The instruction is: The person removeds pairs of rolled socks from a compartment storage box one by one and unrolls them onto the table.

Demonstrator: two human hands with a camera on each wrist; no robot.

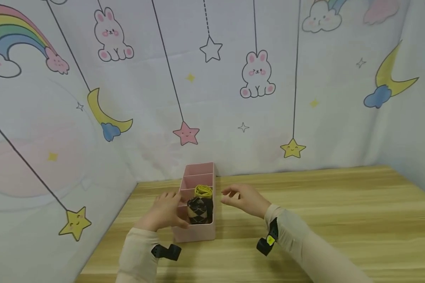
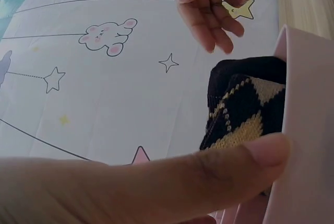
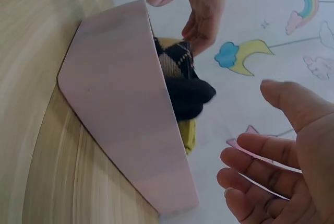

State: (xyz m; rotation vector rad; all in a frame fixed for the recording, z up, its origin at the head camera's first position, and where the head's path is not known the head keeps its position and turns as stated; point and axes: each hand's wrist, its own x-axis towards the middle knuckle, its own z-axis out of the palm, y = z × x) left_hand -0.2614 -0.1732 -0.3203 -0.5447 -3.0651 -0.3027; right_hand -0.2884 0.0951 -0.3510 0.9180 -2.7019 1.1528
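Note:
A long pink divided box [image 1: 194, 232] stands on the wooden table, with rolled socks toward its near end. An argyle sock [image 1: 198, 212] in black and beige sits in front, beside a black sock [image 3: 189, 97]. Behind them lies a rolled yellow sock [image 1: 203, 191]. My left hand [image 1: 166, 212] rests at the box's near left side, its thumb [image 2: 235, 164] along the near rim and its fingers loosely spread. My right hand [image 1: 246, 199] hovers just right of the box, fingers relaxed and slightly bent, holding nothing.
The wooden table [image 1: 304, 220] extends to the right of the box. A white cloth backdrop [image 1: 226, 149] printed with stars, rabbits and moons hangs behind and at both sides. Deeper in the box, dividers [image 1: 198, 174] separate the far compartments.

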